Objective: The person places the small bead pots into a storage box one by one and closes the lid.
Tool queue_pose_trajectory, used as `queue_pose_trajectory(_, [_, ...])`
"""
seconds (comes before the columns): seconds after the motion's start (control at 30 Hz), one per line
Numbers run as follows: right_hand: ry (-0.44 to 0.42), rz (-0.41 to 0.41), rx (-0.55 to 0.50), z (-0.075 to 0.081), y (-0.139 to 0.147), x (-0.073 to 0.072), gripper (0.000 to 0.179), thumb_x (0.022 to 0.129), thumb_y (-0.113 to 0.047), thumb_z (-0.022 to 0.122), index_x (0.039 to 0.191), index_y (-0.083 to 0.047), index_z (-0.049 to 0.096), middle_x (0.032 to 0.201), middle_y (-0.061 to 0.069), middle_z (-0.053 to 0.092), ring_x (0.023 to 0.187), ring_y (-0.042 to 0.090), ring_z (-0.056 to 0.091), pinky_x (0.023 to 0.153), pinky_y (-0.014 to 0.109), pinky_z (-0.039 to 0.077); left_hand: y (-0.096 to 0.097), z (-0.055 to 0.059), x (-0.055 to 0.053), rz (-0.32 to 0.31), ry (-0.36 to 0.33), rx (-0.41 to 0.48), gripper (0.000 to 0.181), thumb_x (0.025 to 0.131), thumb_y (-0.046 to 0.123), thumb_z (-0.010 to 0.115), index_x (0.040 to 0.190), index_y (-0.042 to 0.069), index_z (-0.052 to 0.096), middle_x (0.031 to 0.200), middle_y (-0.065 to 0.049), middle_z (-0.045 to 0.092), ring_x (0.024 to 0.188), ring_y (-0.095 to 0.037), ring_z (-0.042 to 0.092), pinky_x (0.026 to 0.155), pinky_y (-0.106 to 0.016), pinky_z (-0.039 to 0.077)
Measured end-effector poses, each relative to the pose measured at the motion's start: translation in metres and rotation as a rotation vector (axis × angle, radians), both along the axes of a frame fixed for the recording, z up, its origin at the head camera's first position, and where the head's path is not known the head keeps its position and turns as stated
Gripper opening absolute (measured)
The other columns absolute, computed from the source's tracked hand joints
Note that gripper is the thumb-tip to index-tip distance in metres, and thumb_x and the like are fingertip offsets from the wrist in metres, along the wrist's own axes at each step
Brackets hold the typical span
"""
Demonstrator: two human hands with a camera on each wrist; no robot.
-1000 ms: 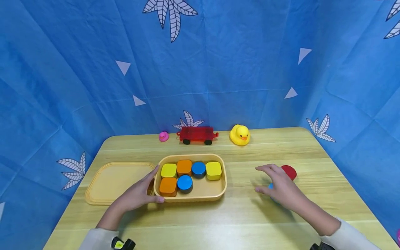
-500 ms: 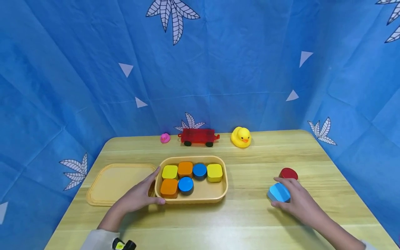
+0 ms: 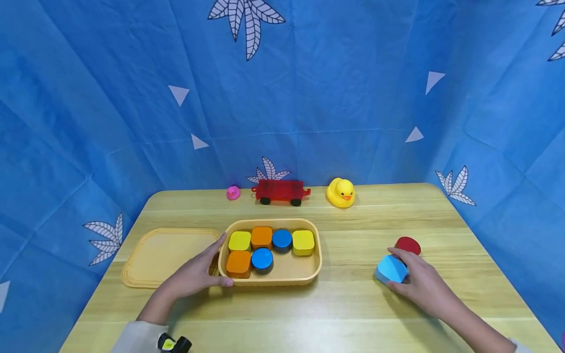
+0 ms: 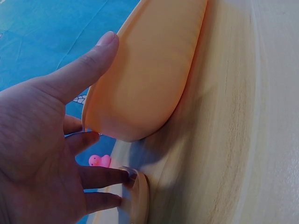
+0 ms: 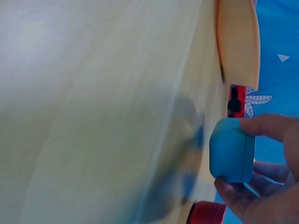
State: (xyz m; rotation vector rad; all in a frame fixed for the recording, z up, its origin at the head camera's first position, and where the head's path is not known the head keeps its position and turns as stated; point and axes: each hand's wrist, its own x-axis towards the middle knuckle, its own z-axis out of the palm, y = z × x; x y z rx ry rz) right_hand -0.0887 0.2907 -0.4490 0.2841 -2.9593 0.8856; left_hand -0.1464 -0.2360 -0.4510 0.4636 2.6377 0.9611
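Observation:
A shallow tan plastic box [image 3: 282, 282] holds several yellow, orange and blue blocks. My left hand [image 3: 198, 274] grips its left end, thumb along the front wall and index finger at the rim; in the left wrist view the other fingers of this hand [image 4: 44, 149] spread loosely over the edge of the tan lid [image 3: 163, 255]. On the right side, my right hand [image 3: 423, 284] pinches a light blue block [image 3: 391, 269] with rounded edges between thumb and fingers. The right wrist view shows the blue block [image 5: 231, 151] tilted above the tabletop. A red round block [image 3: 408, 244] sits just behind that hand.
Along the table's back edge stand a small pink duck [image 3: 233, 192], a red toy wagon [image 3: 280, 191] and a yellow duck [image 3: 341, 192]. A blue patterned cloth [image 3: 353, 88] hangs behind the wooden table [image 3: 309, 318].
My right hand has moved right and closed its fingers on the light blue block, which has shifted slightly left since half a second ago. The left hand stays at the box.

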Motion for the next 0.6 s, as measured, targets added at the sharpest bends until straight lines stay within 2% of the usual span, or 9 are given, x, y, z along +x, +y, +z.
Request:
queue_pose_trajectory(0.2, [-0.009,0.060,-0.064,0.011,-0.013,-0.007,0.070,0.076,-0.007,0.091,0.138,0.002,0.058,0.128,0.019,0.063,0.108,0.034,0.064,0.080,0.043,0.062,0.001,-0.001,0.000,0.003,-0.005,0.001,0.119,0.083,0.052,0.083,0.168,0.017,0.008,0.171,-0.017,0.016,0.154,-0.044,0.024,0.121,-0.063,0.024])
queue_pose_trajectory(0.37, [0.007,0.138,-0.106,0.023,-0.030,-0.017,0.066,0.078,-0.003,0.088,0.138,-0.001,0.060,0.130,0.016,0.064,0.112,0.033,0.064,0.087,0.044,0.062,0.001,-0.001,0.000,0.002,-0.014,0.001,0.119,0.083,0.052,0.083,0.168,0.017,0.007,0.171,-0.018,0.015,0.154,-0.045,0.024,0.121,-0.064,0.024])
queue_pose_trajectory(0.6, [-0.014,0.230,-0.163,0.037,-0.064,-0.036,0.066,0.082,-0.005,0.085,0.143,-0.008,0.060,0.138,0.012,0.062,0.118,0.031,0.062,0.094,0.049,0.059,0.000,0.000,0.000,0.000,-0.008,-0.003,0.118,0.084,0.053,0.082,0.168,0.017,0.007,0.171,-0.018,0.015,0.154,-0.045,0.024,0.121,-0.064,0.024])
